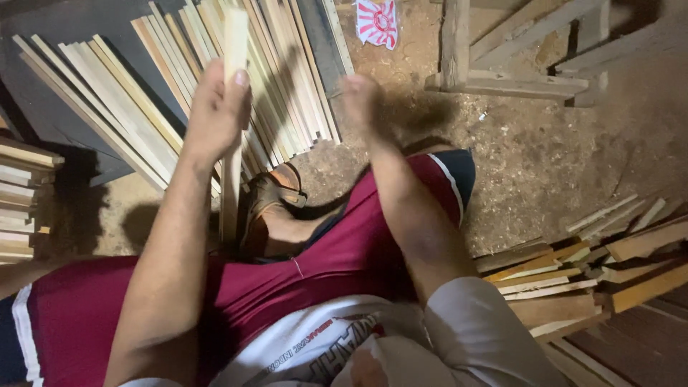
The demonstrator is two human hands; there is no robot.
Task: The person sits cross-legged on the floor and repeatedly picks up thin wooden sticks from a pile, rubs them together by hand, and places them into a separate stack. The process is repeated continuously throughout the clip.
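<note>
My left hand (pixel 215 115) grips a long pale wooden slat (pixel 233 43) that stands nearly upright, its lower end reaching down beside my sandalled foot (pixel 269 208). My right hand (pixel 362 100) is raised to the right of the slat, blurred, with its fingers curled and nothing visible in it. Behind both hands, many thin pale wooden strips (pixel 129 107) lie fanned out over a dark board. My legs in dark red shorts (pixel 337 251) fill the lower middle.
A stack of slats (pixel 21 201) lies at the left edge. Short wood offcuts (pixel 566 279) are piled at the lower right. A rough wooden frame (pixel 502 64) stands at the top right on the dirt floor (pixel 545 158). A red and white wrapper (pixel 376 21) lies near the top.
</note>
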